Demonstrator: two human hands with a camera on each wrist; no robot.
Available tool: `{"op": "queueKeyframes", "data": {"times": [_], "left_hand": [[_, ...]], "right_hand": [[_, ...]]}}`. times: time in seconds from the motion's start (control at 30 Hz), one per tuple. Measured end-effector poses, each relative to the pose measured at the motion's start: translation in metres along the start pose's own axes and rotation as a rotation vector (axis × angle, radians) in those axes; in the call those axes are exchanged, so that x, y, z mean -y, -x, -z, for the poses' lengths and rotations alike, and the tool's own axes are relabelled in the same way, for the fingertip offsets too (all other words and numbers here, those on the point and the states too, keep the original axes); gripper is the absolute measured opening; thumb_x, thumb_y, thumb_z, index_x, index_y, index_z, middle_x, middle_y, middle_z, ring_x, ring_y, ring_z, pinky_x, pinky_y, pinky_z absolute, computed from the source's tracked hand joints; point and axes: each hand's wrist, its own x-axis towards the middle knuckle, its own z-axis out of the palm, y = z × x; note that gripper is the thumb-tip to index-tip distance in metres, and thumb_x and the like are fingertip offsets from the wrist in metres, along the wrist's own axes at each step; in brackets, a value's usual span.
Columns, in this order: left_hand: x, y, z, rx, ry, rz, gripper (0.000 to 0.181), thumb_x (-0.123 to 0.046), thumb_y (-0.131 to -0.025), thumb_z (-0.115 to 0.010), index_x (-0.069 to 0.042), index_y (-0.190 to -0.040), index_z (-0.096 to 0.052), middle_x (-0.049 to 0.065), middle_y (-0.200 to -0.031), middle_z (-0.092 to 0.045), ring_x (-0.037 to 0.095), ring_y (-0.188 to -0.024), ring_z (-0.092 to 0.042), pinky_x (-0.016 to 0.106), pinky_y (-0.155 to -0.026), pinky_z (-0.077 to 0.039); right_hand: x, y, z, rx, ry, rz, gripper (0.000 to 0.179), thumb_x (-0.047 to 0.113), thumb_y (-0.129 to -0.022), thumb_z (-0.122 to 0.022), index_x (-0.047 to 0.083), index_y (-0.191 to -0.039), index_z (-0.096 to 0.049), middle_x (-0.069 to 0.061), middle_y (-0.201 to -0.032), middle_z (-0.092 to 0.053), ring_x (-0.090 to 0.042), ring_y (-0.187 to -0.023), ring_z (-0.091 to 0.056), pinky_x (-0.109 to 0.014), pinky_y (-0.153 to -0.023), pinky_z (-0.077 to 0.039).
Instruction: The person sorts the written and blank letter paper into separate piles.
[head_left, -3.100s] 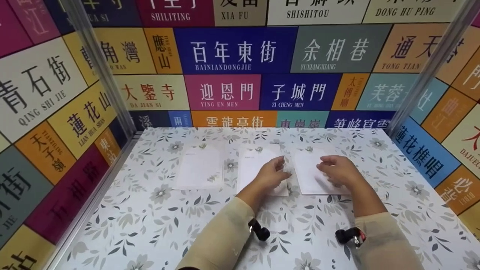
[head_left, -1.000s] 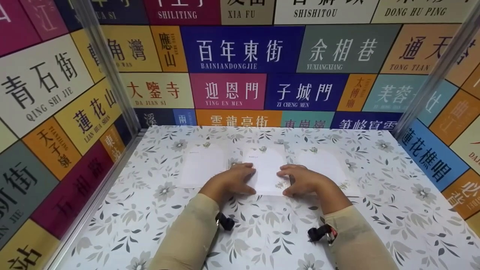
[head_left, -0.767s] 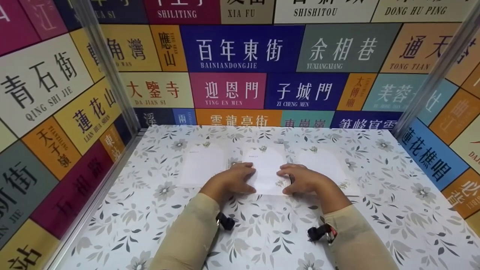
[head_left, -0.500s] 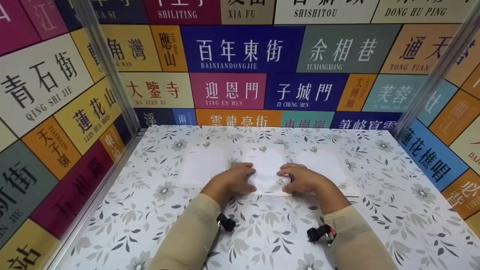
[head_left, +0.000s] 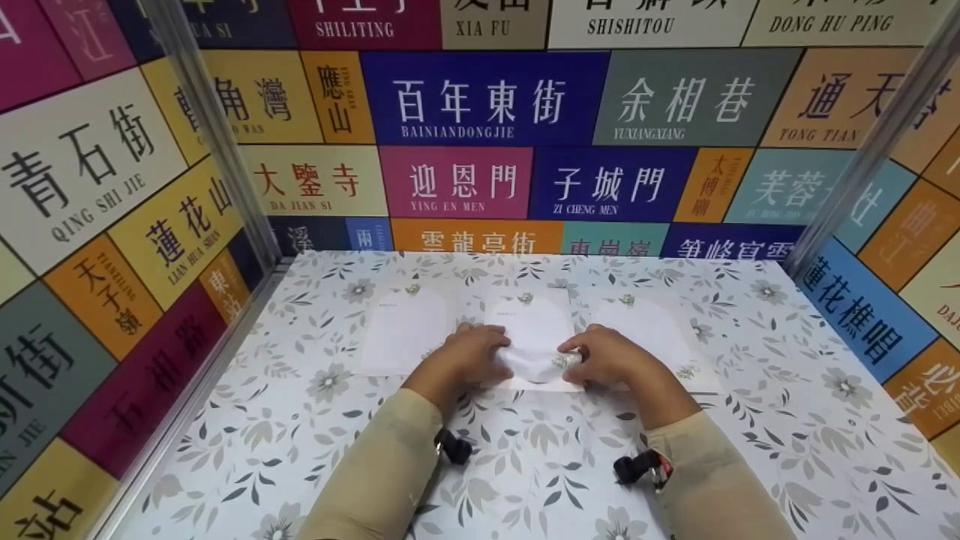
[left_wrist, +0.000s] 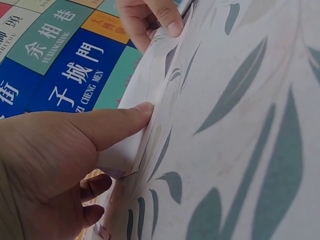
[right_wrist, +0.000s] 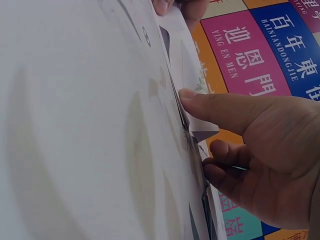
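Three white letter papers printed with small floral sprigs lie in a row on the table. The middle paper has its near part bowed upward between the two hands. At its left side, my left hand pinches the sheet, with the thumb at the near edge. Opposite it, my right hand pinches the right side near the printed flower corner, its thumb also at the near edge. In the right wrist view, the lifted paper curves away from what lies beneath it.
The left paper and right paper lie flat on either side, each partly covered by a hand. A floral-patterned cloth covers the table. Walls of coloured name panels and metal posts stand around it.
Both hands came from the right to the middle paper's sides. Over the last second its near part has gone from flat to bowed upward, while the hands barely shifted.
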Motion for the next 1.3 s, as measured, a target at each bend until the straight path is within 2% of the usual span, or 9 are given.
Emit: {"op": "queueKeyframes", "data": {"times": [0.1, 0.33, 0.5, 0.63, 0.7, 0.8, 0.87, 1.03, 1.3], "left_hand": [[0.000, -0.001, 0.000, -0.002, -0.006, -0.033, 0.058, -0.036, -0.093, -0.082, -0.018, -0.146, -0.067, 0.001, -0.167, -0.051, 0.038, -0.161, -0.035, 0.052, -0.136, -0.024], [0.002, -0.003, -0.001, 0.019, 0.044, -0.009, 0.057, -0.038, -0.093, -0.081, -0.018, -0.145, -0.068, 0.000, -0.167, -0.050, 0.037, -0.164, -0.031, 0.052, -0.137, -0.019], [0.005, -0.006, -0.001, -0.011, 0.120, 0.010, 0.058, -0.044, -0.094, -0.079, -0.015, -0.143, -0.068, 0.006, -0.162, -0.056, 0.033, -0.159, -0.041, 0.049, -0.136, -0.024], [0.003, -0.008, -0.002, -0.072, 0.207, 0.084, 0.057, -0.042, -0.096, -0.077, -0.011, -0.142, -0.068, 0.011, -0.154, -0.062, 0.032, -0.151, -0.052, 0.048, -0.132, -0.035], [0.000, -0.009, -0.002, -0.101, 0.282, 0.164, 0.056, -0.038, -0.097, -0.077, -0.010, -0.144, -0.066, 0.012, -0.153, -0.063, 0.032, -0.149, -0.054, 0.048, -0.129, -0.039], [-0.004, -0.009, -0.001, -0.147, 0.410, 0.277, 0.055, -0.030, -0.098, -0.075, -0.010, -0.149, -0.062, 0.011, -0.154, -0.062, 0.032, -0.150, -0.054, 0.049, -0.128, -0.042], [-0.006, -0.009, 0.001, -0.178, 0.460, 0.325, 0.054, -0.024, -0.100, -0.072, -0.010, -0.151, -0.060, 0.012, -0.153, -0.063, 0.032, -0.149, -0.055, 0.048, -0.126, -0.044], [-0.007, -0.007, 0.003, -0.226, 0.492, 0.349, 0.050, -0.006, -0.098, -0.066, -0.008, -0.148, -0.063, 0.013, -0.147, -0.067, 0.031, -0.146, -0.058, 0.046, -0.124, -0.047], [-0.005, -0.011, 0.006, -0.258, 0.529, 0.353, 0.050, 0.003, -0.096, -0.061, -0.009, -0.144, -0.066, 0.008, -0.143, -0.071, 0.028, -0.141, -0.063, 0.043, -0.121, -0.050]], "right_hand": [[0.001, 0.000, 0.000, 0.010, -0.015, -0.027, 0.047, 0.030, -0.090, -0.087, 0.021, -0.135, -0.075, -0.012, -0.123, -0.069, -0.024, -0.107, -0.064, -0.047, -0.102, -0.054], [-0.003, 0.002, 0.002, -0.012, -0.033, -0.047, 0.050, 0.037, -0.088, -0.088, 0.015, -0.131, -0.076, -0.009, -0.116, -0.072, -0.024, -0.103, -0.064, -0.050, -0.103, -0.054], [-0.005, 0.002, 0.005, -0.078, -0.051, -0.014, 0.057, 0.049, -0.093, -0.080, 0.006, -0.130, -0.075, -0.016, -0.125, -0.075, -0.030, -0.113, -0.068, -0.053, -0.105, -0.056], [0.000, 0.002, 0.005, -0.121, -0.136, -0.091, 0.062, 0.047, -0.098, -0.074, 0.002, -0.141, -0.068, -0.021, -0.132, -0.072, -0.032, -0.114, -0.069, -0.052, -0.103, -0.057], [0.003, 0.001, 0.005, -0.128, -0.201, -0.148, 0.062, 0.041, -0.099, -0.073, 0.000, -0.145, -0.063, -0.021, -0.131, -0.073, -0.028, -0.108, -0.072, -0.046, -0.098, -0.059], [0.005, 0.000, 0.005, -0.125, -0.321, -0.231, 0.061, 0.029, -0.098, -0.074, -0.002, -0.149, -0.058, -0.018, -0.116, -0.076, -0.020, -0.090, -0.074, -0.035, -0.086, -0.061], [0.006, 0.000, 0.005, -0.118, -0.397, -0.265, 0.060, 0.021, -0.097, -0.074, -0.004, -0.149, -0.056, -0.013, -0.104, -0.077, -0.015, -0.080, -0.072, -0.028, -0.077, -0.060], [0.004, -0.002, 0.006, -0.099, -0.490, -0.278, 0.059, 0.011, -0.096, -0.074, -0.007, -0.149, -0.055, -0.005, -0.092, -0.073, -0.009, -0.070, -0.069, -0.023, -0.068, -0.060], [0.006, -0.006, 0.004, -0.115, -0.510, -0.283, 0.054, 0.009, -0.098, -0.069, -0.002, -0.149, -0.057, -0.006, -0.093, -0.073, -0.011, -0.072, -0.070, -0.025, -0.070, -0.060]]}}
